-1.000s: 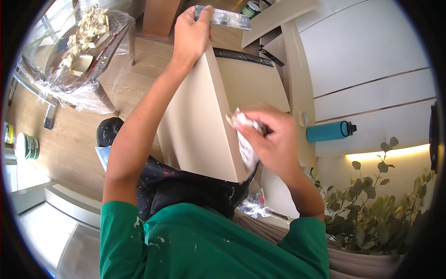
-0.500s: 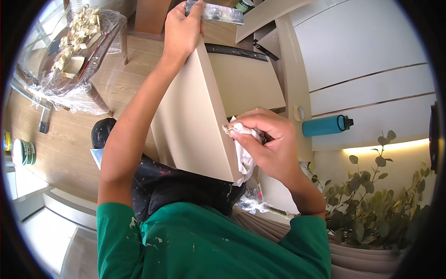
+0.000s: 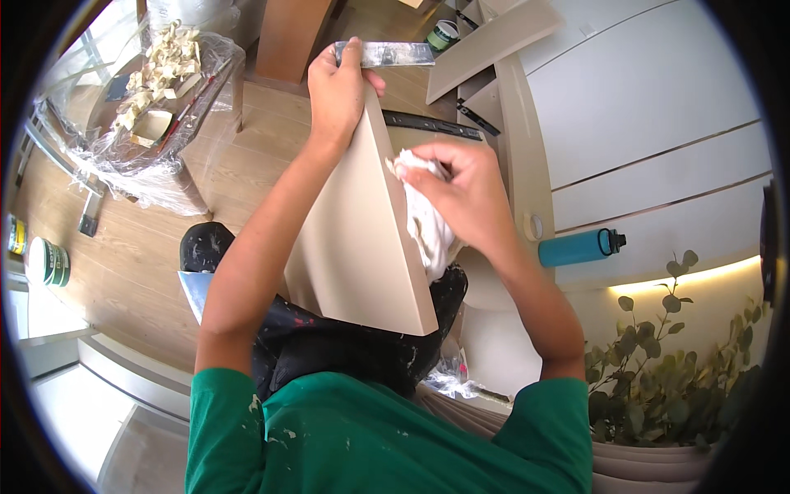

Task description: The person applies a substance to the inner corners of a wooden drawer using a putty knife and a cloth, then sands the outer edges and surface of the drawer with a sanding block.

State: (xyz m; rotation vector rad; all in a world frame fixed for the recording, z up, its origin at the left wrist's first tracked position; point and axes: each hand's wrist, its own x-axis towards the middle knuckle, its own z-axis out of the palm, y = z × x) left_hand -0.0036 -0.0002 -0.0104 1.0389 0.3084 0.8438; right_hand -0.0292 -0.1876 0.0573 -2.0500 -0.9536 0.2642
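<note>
A long beige panel (image 3: 354,239), like a cabinet door or drawer front, stands tilted over my lap. At its far end is my left hand (image 3: 337,95), closed on a flat metal scraper (image 3: 397,54) smeared with white and also braced against the panel. The scraper's blade points right. My right hand (image 3: 465,185) is closed around a bunched white cloth (image 3: 426,222), pressed near the panel's right edge. The cloth's lower part hangs down along that edge. Part of the cloth is hidden by my fingers.
A plastic-wrapped chair (image 3: 164,165) with crumpled masking tape stands at the far left. Tubs (image 3: 49,262) sit on the wooden floor. To the right are a blue bottle (image 3: 580,247), a tape roll (image 3: 533,226) and a leafy plant (image 3: 658,362). A black rail (image 3: 432,125) lies beyond the panel.
My right hand with the cloth has moved up along the panel's edge, toward its far end. The whole scene has shifted slightly downward in view; my left hand still grips the scraper.
</note>
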